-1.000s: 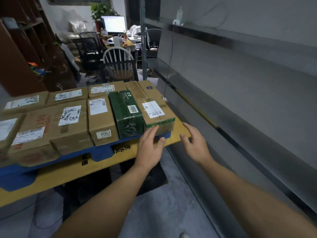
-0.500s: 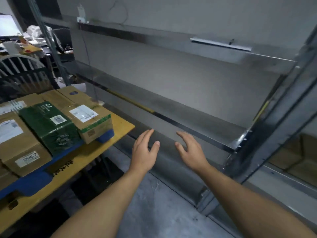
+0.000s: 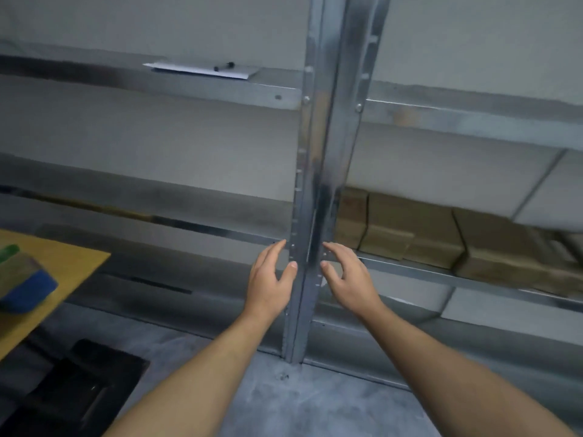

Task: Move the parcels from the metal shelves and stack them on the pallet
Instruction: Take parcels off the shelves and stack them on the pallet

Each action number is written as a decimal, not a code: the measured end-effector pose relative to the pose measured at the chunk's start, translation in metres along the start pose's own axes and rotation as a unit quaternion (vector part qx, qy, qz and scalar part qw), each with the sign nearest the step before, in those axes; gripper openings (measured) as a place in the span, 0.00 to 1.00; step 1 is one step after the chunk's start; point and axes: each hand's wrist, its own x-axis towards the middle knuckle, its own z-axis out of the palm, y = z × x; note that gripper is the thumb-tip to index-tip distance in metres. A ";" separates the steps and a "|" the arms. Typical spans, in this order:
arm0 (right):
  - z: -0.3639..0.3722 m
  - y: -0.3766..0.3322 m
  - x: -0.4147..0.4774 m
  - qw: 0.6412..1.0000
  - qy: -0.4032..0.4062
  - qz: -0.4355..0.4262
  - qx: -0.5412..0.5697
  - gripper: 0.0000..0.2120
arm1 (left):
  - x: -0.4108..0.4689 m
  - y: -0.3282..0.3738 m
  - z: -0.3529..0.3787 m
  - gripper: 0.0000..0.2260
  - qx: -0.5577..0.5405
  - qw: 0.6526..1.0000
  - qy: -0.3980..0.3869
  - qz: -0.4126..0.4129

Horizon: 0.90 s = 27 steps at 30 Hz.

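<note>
Reaching forward over the grey floor [image 3: 284, 405], your left hand [image 3: 271, 275] and right hand [image 3: 348, 279] hang either side of the upright shelf post [image 3: 318, 184]. Each grip is apart, with the fingers loosely spread and holding nothing. Half a second ago that post stood at the right edge of your view and both hands were left of it. Now it runs up the middle between them. You cannot tell whether either thumb touches the metal.

Low on your left, the yellow table [image 3: 63, 266] and the blue pallet [image 3: 28, 291] have slid almost out of frame. Only one pallet corner shows, with a sliver of the green parcel [image 3: 9, 250] on it, and both are blurred. A dark object [image 3: 79, 389] on the floor below them is too dim to identify.

Beyond your right hand, the brown parcels [image 3: 426, 234] are in view far more fully than before. They lie flat on the lower shelf [image 3: 441, 279], right of the post, in a row running along the rail. Their left end is hidden by the post and the right end is cut off. Blur hides each box's own long axis.

Farthest up, left of the post, a paper sheet [image 3: 202, 70] with a pen [image 3: 224, 66] on it lies on the upper shelf [image 3: 189, 86].
</note>
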 end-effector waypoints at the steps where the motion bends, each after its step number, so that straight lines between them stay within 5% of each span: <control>1: -0.013 0.010 -0.007 1.000 0.008 0.008 -0.001 0.20 | -0.002 0.009 0.015 0.22 -0.002 1.000 -0.008 0.003; 13: -0.120 0.118 -0.058 0.994 0.067 0.077 0.030 0.19 | -0.029 0.085 0.155 0.23 -0.009 0.998 -0.055 -0.019; 27: -0.121 0.148 -0.004 0.977 0.091 0.146 0.127 0.20 | 0.018 0.090 0.195 0.23 -0.008 0.997 -0.051 -0.065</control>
